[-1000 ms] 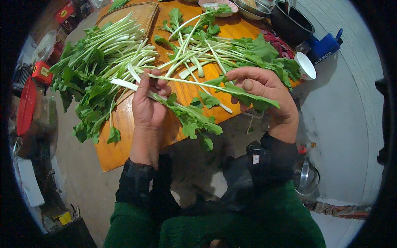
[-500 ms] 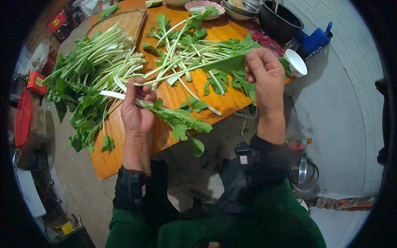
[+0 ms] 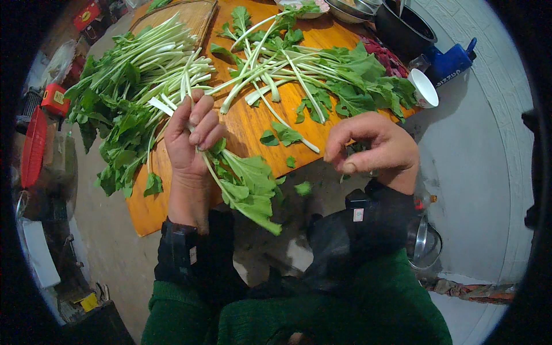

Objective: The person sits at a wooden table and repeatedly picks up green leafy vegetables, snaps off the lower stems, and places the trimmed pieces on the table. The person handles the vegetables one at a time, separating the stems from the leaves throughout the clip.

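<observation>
My left hand (image 3: 191,138) grips a small bunch of leafy green stalks (image 3: 244,187); their white stems stick up past my fingers and the leaves hang over the near edge of the orange wooden table (image 3: 253,123). My right hand (image 3: 376,146) hovers at the table's near right edge with fingers curled and nothing visible in them. A large sorted pile of greens (image 3: 135,86) lies left of my left hand. A looser spread of greens (image 3: 310,75) lies across the table's middle and right.
A woven tray (image 3: 192,14) lies under the left pile. A black pot (image 3: 402,26), metal bowls, a white cup (image 3: 424,87) and a blue jug (image 3: 451,62) stand at the far right. Red crates (image 3: 34,144) line the left floor. A metal pot (image 3: 425,244) sits on the floor at right.
My right hand has laid down the stalk it held over the right spread and come back toward me, empty. My left hand still holds its bunch, now nearer the left pile.
</observation>
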